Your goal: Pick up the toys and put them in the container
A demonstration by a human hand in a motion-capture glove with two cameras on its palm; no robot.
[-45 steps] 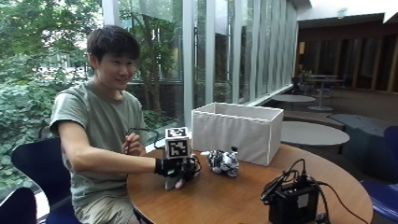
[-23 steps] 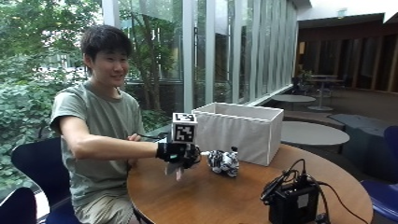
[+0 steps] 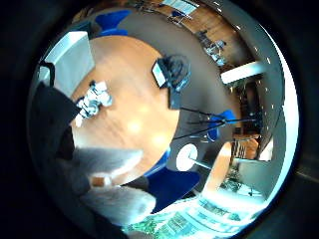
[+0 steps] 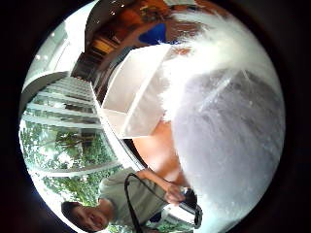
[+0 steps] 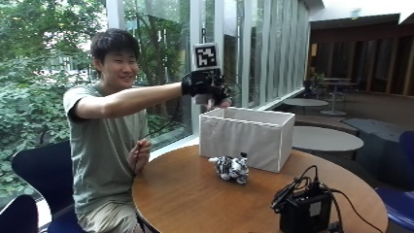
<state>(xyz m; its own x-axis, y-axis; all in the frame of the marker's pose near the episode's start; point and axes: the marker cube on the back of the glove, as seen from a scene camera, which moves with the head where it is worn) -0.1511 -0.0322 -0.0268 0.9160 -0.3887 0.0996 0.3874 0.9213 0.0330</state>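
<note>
A: While the person sits at the round wooden surface [image 5: 194,194], where is the gloved right hand [image 5: 206,87]?

B: It is raised on an outstretched arm, above the near rim of the white fabric container [image 5: 246,138]. The grip is curled round a pale furry toy [image 5: 206,100], of which only a small part shows below the glove in the outside view.

A: How does that toy appear from the palm?

B: In the thumb-side palm view its white and grey fur [image 4: 228,126] fills much of the field, close to the palm. In the little-finger-side view the same fur [image 3: 117,201] lies beside the dark glove.

A: What does the container hold?

B: The thumb-side palm view looks down into the open box [image 4: 131,97]; the part of its interior that shows is plain white wall and floor, with no toy visible there. The rest of the interior is hidden behind the fur.

A: Where is the other toy?

B: A black-and-white striped zebra toy [image 5: 231,168] lies on the surface, just beside the front wall of the container, outside it.

A: What else stands on the surface?

B: A black device with cables [image 5: 304,208] sits near the edge, well apart from the container. The person's bare left hand [image 5: 138,154] is held near the chest, touching no toy.
</note>
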